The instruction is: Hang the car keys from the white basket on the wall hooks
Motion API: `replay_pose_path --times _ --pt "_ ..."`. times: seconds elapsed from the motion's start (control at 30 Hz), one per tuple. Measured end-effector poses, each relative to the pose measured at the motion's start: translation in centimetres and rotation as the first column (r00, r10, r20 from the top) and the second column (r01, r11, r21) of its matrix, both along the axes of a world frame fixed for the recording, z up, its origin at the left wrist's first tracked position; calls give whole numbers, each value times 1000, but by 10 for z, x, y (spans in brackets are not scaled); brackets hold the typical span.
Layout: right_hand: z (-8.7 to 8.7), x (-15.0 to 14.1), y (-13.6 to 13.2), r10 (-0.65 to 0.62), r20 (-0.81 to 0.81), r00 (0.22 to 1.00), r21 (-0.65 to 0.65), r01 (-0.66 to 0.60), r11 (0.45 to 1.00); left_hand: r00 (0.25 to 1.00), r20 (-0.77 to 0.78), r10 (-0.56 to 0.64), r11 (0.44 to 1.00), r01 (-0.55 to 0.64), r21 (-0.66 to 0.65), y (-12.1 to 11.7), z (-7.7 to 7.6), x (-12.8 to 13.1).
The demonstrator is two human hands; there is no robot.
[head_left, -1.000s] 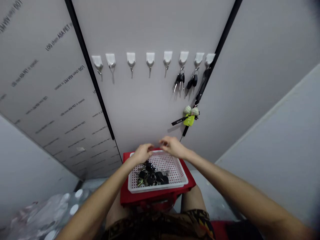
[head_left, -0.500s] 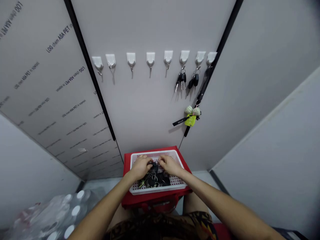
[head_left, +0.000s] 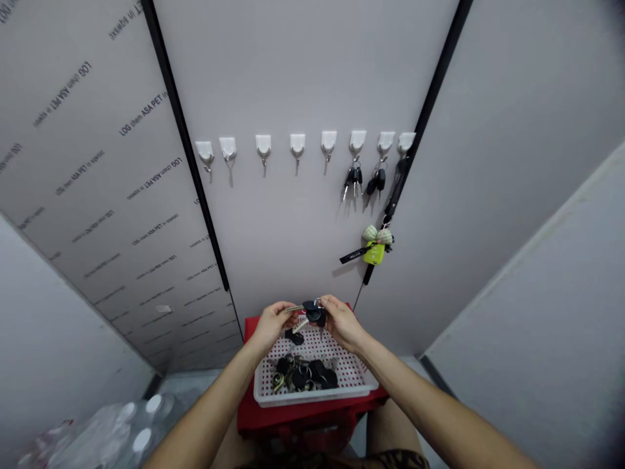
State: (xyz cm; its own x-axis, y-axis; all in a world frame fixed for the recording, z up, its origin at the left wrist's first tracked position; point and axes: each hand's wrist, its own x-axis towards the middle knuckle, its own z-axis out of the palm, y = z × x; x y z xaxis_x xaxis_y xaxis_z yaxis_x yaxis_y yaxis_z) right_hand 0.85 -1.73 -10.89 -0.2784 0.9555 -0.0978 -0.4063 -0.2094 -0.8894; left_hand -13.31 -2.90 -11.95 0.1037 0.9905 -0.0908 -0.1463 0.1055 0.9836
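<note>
A bunch of black-headed keys (head_left: 312, 312) is held up between my two hands, above the far side of a white perforated basket (head_left: 312, 398). My left hand (head_left: 274, 326) pinches a silver key blade of the bunch. At the other side, my right hand (head_left: 339, 320) has thumb and finger closed on the bunch near its metal ring. Below, more keys (head_left: 305, 374) lie heaped at the near side of the basket, with rings and a brassy piece among them. A separate black-headed key (head_left: 293, 337) rests by my left hand.
A row of white hooks (head_left: 297, 143) runs along the wall. Toward its right end hang two key bunches (head_left: 354, 179) and a strap with a yellow-green key case (head_left: 374, 253). The basket sits on a red stool (head_left: 251, 417). Wrapped bottles (head_left: 141, 440) stand at lower left.
Both hands have risen out of the basket with the key bunch. The heap left in the basket is now more exposed. My view has tilted, so the hooks appear lower.
</note>
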Motion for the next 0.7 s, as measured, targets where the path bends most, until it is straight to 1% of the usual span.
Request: replay_pose_path --times 0.07,0.13,0.17,0.23,0.3,0.33,0.37,0.43,0.47,0.5,0.57,0.63,0.7 --pt "1 -1 0 -14 -63 998 16 15 1000 998 44 -43 999 43 -15 0 4 2" --pt "2 -2 -1 -36 -69 997 65 41 997 997 22 -74 997 75 -11 -1 6 5" --pt "1 -3 -2 -44 -53 998 95 49 994 998 -6 -67 998 67 -4 -2 7 7" --pt "1 -5 -3 -40 -12 999 140 42 989 996 -88 -15 999 18 31 -3 10 10" --pt "3 -4 -4 -8 3 1000 146 7 989 978 -201 61 991 -36 129 -4 17 9" --pt "4 -2 -5 14 0 1000 139 -14 990 958 -271 98 977 -41 210 -4 22 8" --pt "7 0 -5 31 1 1000 132 -31 991 930 -342 137 952 -28 306 -4 29 6" --pt "13 4 -5 41 58 997 160 -50 986 859 -474 193 876 66 477 -6 45 2" --pt "17 5 -5 43 114 993 202 -65 977 823 -531 201 837 138 530 -6 53 1" --pt "22 7 -5 50 180 982 259 -97 961 789 -581 201 802 208 560 -6 61 1" --pt "33 7 -4 73 309 948 380 -194 904 730 -654 198 756 311 576 -4 76 2" --pt "44 4 -4 72 382 921 460 -257 850 692 -684 230 743 330 583 0 88 6" --pt "55 1 -2 2 399 917 500 -220 837 673 -681 289 745 288 601 7 99 12"
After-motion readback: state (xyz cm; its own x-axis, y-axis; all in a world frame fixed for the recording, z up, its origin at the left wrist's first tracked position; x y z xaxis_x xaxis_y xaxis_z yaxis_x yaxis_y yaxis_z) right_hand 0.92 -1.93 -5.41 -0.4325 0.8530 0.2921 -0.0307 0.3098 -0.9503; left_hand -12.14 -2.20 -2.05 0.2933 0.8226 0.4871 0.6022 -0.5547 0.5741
